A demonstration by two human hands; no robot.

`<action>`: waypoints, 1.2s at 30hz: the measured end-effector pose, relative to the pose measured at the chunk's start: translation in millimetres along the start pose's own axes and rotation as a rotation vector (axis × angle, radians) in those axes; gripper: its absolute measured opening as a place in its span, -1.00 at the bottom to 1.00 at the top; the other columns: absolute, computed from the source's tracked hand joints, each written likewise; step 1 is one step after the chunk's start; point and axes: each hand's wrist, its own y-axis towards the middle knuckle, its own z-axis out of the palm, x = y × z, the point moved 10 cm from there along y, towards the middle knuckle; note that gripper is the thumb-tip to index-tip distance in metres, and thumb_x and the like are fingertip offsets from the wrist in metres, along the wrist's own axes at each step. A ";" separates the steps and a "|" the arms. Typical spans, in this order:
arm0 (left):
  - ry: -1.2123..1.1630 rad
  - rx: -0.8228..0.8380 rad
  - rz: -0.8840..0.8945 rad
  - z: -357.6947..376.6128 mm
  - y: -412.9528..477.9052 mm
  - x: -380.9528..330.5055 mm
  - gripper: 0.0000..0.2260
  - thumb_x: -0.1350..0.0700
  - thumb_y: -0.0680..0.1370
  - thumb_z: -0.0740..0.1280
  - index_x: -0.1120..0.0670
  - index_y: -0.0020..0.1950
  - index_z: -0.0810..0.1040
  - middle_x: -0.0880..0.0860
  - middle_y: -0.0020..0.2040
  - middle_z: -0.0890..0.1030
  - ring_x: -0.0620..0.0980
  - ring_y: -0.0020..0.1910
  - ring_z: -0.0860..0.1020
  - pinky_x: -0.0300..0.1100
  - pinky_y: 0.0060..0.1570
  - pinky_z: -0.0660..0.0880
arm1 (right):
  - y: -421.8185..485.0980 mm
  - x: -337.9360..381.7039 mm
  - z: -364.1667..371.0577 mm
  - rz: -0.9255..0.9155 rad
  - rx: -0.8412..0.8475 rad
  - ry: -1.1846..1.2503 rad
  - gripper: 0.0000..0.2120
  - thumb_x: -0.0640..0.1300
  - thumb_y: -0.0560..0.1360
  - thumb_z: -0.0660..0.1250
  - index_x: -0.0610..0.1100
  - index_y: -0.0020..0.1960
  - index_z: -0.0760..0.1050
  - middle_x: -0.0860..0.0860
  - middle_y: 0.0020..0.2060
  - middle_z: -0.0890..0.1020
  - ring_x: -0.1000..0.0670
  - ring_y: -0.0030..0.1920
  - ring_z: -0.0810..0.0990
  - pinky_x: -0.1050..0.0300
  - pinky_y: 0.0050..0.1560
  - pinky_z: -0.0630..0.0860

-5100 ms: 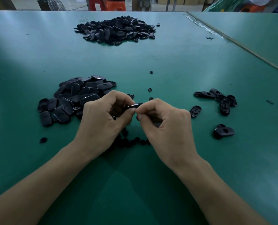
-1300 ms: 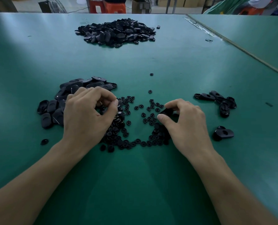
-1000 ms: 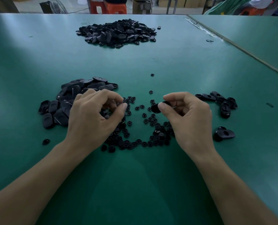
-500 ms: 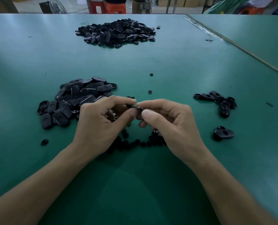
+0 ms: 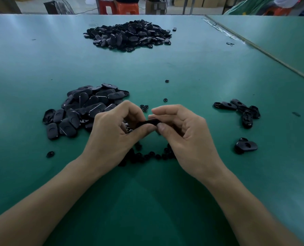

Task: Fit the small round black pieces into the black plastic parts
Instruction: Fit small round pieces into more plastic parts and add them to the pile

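Part (image 5: 148, 123) between left hand (image 5: 112, 137) and right hand (image 5: 185, 137): blurred, mostly covered by fingertips (image 5: 162, 128); fitted or not – cannot tell. Round pieces (image 5: 148, 156) on table (image 5: 147, 201): most hidden under hands. Near pile (image 5: 83, 107): right edge behind left hand. Forearms (image 5: 41, 201) cut by bottom edge.

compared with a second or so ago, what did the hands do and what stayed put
Both hands lifted off the scattered small round pieces and came together: the left hand moved right, the right hand left, and both now pinch one black plastic part between them. The near pile, far pile and parts at the right stayed put.
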 end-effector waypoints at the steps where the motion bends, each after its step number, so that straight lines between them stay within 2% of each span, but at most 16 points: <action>1: 0.023 0.003 0.007 0.5 -0.2 0.8 -0.80 -0.06 0.41 0.53 -0.12 -0.09 0.55 -0.13 -0.21 0.60 -0.26 -0.36 0.48 -0.48 -0.33 0.34 | -0.1 0.5 -1.2 -0.005 -0.012 -0.038 -0.65 -0.34 0.54 0.32 0.10 0.10 0.57 0.11 -0.01 0.70 0.11 0.07 0.66 0.16 0.16 0.56; 4: 0.141 0.020 0.038 1.6 -0.2 0.2 -0.72 -0.06 0.46 0.46 -0.18 0.16 0.60 -0.22 -0.25 0.56 -0.30 -0.26 0.47 -0.42 -0.18 0.36 | -1.4 0.5 -12.6 -0.014 -0.104 -0.297 -0.73 -0.23 0.54 0.39 0.02 0.18 0.59 0.15 0.01 0.65 0.17 0.05 0.60 0.34 0.08 0.49; 7: 0.226 0.031 0.088 2.7 0.7 -4.8 -0.76 -0.02 0.54 0.41 -0.06 0.20 0.65 -0.22 -0.17 0.56 -0.18 -0.14 0.48 -0.25 -0.08 0.41 | -2.5 -8.4 -19.9 0.056 -0.113 -0.676 -0.70 -0.01 0.55 0.39 -0.01 0.27 0.58 0.12 0.04 0.55 0.09 0.14 0.45 0.20 0.21 0.41; 9: 0.217 0.008 0.091 0.9 0.8 -5.4 -0.82 0.02 0.54 0.41 -0.04 0.13 0.67 -0.27 -0.15 0.56 -0.23 -0.12 0.49 -0.34 -0.06 0.39 | -3.2 -16.7 -21.6 0.115 -0.082 -0.786 -0.69 0.08 0.55 0.37 0.02 0.25 0.60 0.08 0.02 0.53 0.03 0.15 0.40 0.12 0.24 0.39; 11: 0.182 -0.024 0.067 -1.9 0.5 -3.6 -0.88 0.05 0.53 0.43 -0.05 0.06 0.66 -0.33 -0.14 0.55 -0.30 -0.14 0.51 -0.46 -0.07 0.36 | -3.4 -20.2 -22.0 0.141 -0.071 -0.795 -0.74 0.08 0.55 0.37 0.05 0.19 0.63 0.06 -0.02 0.55 0.01 0.12 0.41 0.10 0.20 0.40; 13: 0.134 -0.052 0.043 -4.9 -0.4 -2.8 -0.90 0.07 0.52 0.44 -0.07 0.01 0.61 -0.27 -0.18 0.58 -0.29 -0.20 0.53 -0.49 -0.13 0.38 | -3.2 -18.6 -23.2 0.135 -0.092 -0.781 -0.82 0.03 0.55 0.38 0.06 0.11 0.66 0.06 -0.08 0.56 0.01 0.08 0.43 0.13 0.13 0.39; 15: 0.088 -0.088 0.023 -9.0 -0.5 -3.0 -0.89 0.06 0.51 0.45 -0.10 -0.04 0.55 -0.19 -0.23 0.61 -0.18 -0.28 0.55 -0.43 -0.24 0.42 | -2.9 -18.2 -24.2 0.137 -0.108 -0.768 -0.88 -0.01 0.55 0.38 0.06 0.05 0.66 0.08 -0.11 0.57 0.02 0.05 0.45 0.18 0.07 0.36; 17: 0.041 -0.122 0.000 -13.0 0.3 -1.2 -0.89 0.06 0.52 0.44 -0.10 -0.06 0.52 -0.17 -0.16 0.63 -0.07 -0.30 0.56 -0.31 -0.29 0.48 | -2.8 -19.2 -23.6 0.144 -0.105 -0.768 -0.90 -0.03 0.56 0.38 0.05 0.02 0.66 0.10 -0.12 0.57 0.02 0.04 0.45 0.18 0.07 0.35; 20: -0.028 -0.151 -0.033 -17.6 1.1 3.5 -0.86 0.10 0.53 0.44 -0.05 0.04 0.54 -0.18 -0.11 0.64 -0.11 -0.23 0.62 -0.31 -0.20 0.54 | -3.2 -19.1 -22.3 0.143 -0.100 -0.779 -0.90 -0.04 0.57 0.35 0.04 0.03 0.63 0.12 -0.13 0.54 0.03 0.04 0.44 0.14 0.11 0.39; 22: -0.050 -0.153 -0.057 -18.5 1.4 6.7 -0.82 0.12 0.54 0.45 -0.08 0.10 0.57 -0.17 -0.15 0.66 -0.11 -0.21 0.64 -0.29 -0.15 0.57 | -3.4 -17.5 -21.7 0.138 -0.106 -0.782 -0.83 -0.01 0.58 0.32 0.05 0.14 0.61 0.10 -0.09 0.55 0.03 0.05 0.43 0.10 0.15 0.40; 25: -0.054 -0.163 -0.065 -19.3 1.5 8.2 -0.86 0.09 0.53 0.45 -0.11 0.03 0.62 -0.17 -0.14 0.68 -0.10 -0.16 0.66 -0.24 -0.11 0.59 | -2.6 -17.7 -20.9 0.152 -0.100 -0.794 -0.74 0.06 0.60 0.28 0.07 0.24 0.59 0.07 -0.03 0.55 0.02 0.10 0.42 0.08 0.19 0.41; 29: -0.138 -0.173 -0.094 -19.7 1.3 12.9 -0.85 0.16 0.52 0.49 -0.08 -0.02 0.63 -0.13 -0.15 0.69 -0.13 -0.18 0.68 -0.27 -0.10 0.59 | -2.8 -19.8 -19.2 0.152 -0.069 -0.810 -0.82 0.04 0.58 0.32 0.10 0.13 0.65 0.09 -0.06 0.51 0.03 0.09 0.41 0.13 0.15 0.40; 36: -0.286 -0.181 -0.146 -17.7 1.0 22.1 -0.86 0.23 0.53 0.47 0.01 0.03 0.64 -0.05 -0.14 0.72 -0.04 -0.18 0.72 -0.17 -0.11 0.65 | -2.1 -16.4 -19.1 0.094 -0.095 -0.756 -0.89 -0.03 0.57 0.38 0.04 0.02 0.67 0.10 -0.11 0.60 0.03 0.03 0.46 0.18 0.09 0.38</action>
